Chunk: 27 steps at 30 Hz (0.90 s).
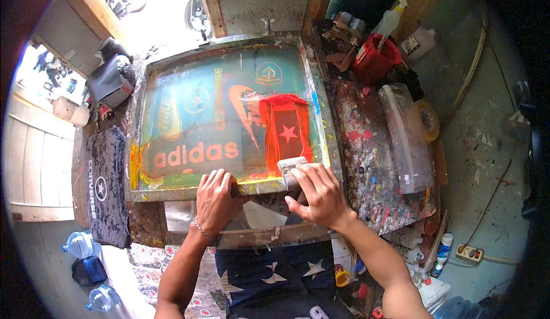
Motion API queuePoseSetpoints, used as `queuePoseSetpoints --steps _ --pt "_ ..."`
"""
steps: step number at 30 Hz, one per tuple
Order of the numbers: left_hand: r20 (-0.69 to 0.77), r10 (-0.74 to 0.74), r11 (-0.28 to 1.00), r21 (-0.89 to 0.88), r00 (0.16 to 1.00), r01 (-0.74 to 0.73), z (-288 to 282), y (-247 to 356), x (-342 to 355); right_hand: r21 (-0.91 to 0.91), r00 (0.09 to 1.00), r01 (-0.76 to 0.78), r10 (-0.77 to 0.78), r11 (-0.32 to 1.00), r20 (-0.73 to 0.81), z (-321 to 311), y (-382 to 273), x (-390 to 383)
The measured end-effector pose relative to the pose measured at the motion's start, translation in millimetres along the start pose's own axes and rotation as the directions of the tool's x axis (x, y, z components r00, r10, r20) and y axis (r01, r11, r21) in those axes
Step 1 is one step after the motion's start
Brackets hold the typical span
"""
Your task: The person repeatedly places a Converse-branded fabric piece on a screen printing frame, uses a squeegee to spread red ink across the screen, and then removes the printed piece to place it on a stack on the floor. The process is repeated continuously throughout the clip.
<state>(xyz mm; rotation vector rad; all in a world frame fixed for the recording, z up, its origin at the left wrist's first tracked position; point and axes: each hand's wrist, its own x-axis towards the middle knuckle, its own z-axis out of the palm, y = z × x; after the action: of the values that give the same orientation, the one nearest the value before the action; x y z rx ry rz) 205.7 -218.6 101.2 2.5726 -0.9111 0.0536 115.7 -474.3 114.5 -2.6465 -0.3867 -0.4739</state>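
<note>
Red-inked single screen, two hands.

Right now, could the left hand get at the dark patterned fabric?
Probably yes: the left hand rests on the frame's near edge, and nothing tall seems to stand between it and the fabric.

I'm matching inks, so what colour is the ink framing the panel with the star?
The ink is bright red, clearest in the head view.
</note>
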Motion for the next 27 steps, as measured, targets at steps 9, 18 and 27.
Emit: queuePoseSetpoints --steps 9,18,27 --pt "0.042 0.015 0.997 -0.073 0.999 -0.012 -1 -4 7 0.018 0.997 -0.062 0.061 0.998 0.053 -3 -2 4" --pt "-0.022 0.029 0.993 -0.110 0.999 -0.031 -4 -2 6 0.030 0.993 -0.054 0.057 0.998 -0.107 -26 -38 -4" --pt "-0.030 0.038 0.993 -0.109 0.999 -0.041 -4 -3 4 0.051 0.987 -0.037 0.029 0.998 0.159 59 -63 -51"
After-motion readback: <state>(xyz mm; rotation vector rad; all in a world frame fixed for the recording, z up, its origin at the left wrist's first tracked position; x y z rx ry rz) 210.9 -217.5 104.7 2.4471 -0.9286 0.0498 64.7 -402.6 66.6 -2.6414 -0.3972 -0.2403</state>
